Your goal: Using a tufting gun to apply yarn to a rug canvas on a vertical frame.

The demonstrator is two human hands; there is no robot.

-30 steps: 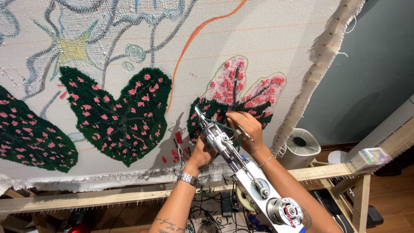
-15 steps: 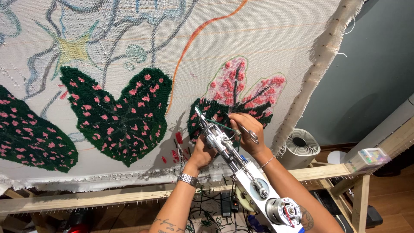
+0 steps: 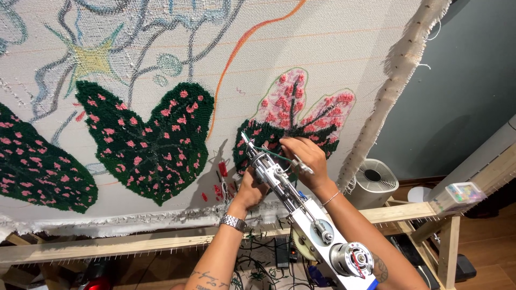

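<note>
While the left hand point(image 3: 252, 189) is gripping the tufting gun point(image 3: 301, 215) low on its body, fingers wrapped around it, the right hand point(image 3: 305, 158) is pinching the green yarn point(image 3: 271, 153) near the gun's front, fingers closed narrow on the strand. The gun's needle tip point(image 3: 243, 136) is sitting against the backing cloth point(image 3: 333, 48), right at the edge of the half-filled pink and green leaf point(image 3: 301, 115). My read is that doing this well means keeping the yarn slack and running straight to the needle, holding the gun square to the cloth, and keeping fingertips away from the tip and the gear point(image 3: 299, 248). The cloth is hanging stretched on a wooden frame point(image 3: 80, 248), frayed along its right edge, with two finished dark green leaves point(image 3: 148, 139) with pink dots to the left, plus outlined shapes above. A white fan point(image 3: 374, 182) is standing on the floor behind, a grey wall is rising to the right, and cables point(image 3: 258, 263) are lying below the frame.
</note>
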